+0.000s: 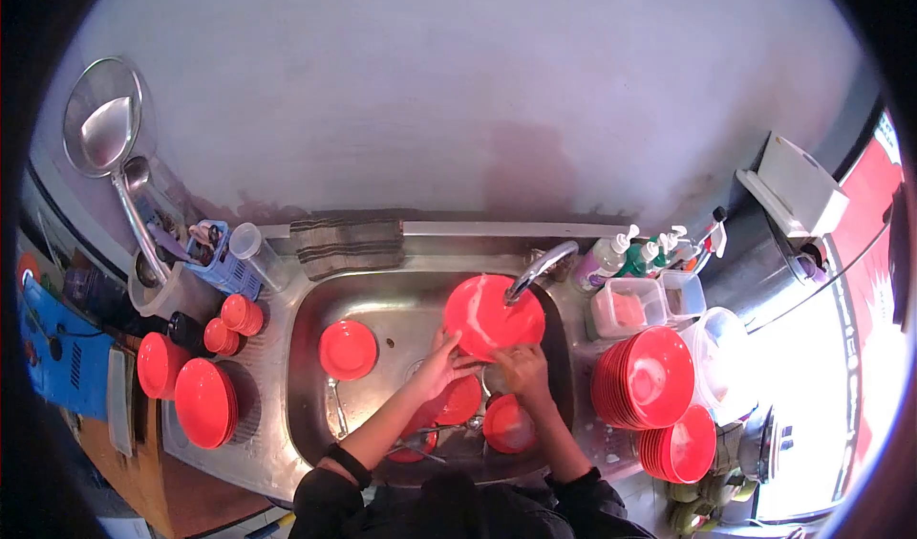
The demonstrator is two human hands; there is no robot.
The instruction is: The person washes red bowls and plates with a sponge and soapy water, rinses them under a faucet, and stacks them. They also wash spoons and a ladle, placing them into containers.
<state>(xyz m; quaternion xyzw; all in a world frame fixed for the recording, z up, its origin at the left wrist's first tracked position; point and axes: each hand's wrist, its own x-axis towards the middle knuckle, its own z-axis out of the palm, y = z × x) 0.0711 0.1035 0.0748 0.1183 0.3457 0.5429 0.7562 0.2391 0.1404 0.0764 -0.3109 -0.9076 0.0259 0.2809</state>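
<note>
Under the curved metal faucet, a large red plate is tilted up with water running onto it. My left hand grips its lower left rim, fingers closed on the edge. My right hand is closed on the lower right rim; some fingertips are hidden behind the plate. Below, in the steel sink, lie a red bowl and other red dishes, partly covered by my arms. A small red plate rests at the sink's left, near a spoon.
Stacked red bowls stand on the right counter, beside clear plastic tubs and pump bottles. Left of the sink are stacked red plates, small red cups and a blue basket. A striped cloth lies behind the sink.
</note>
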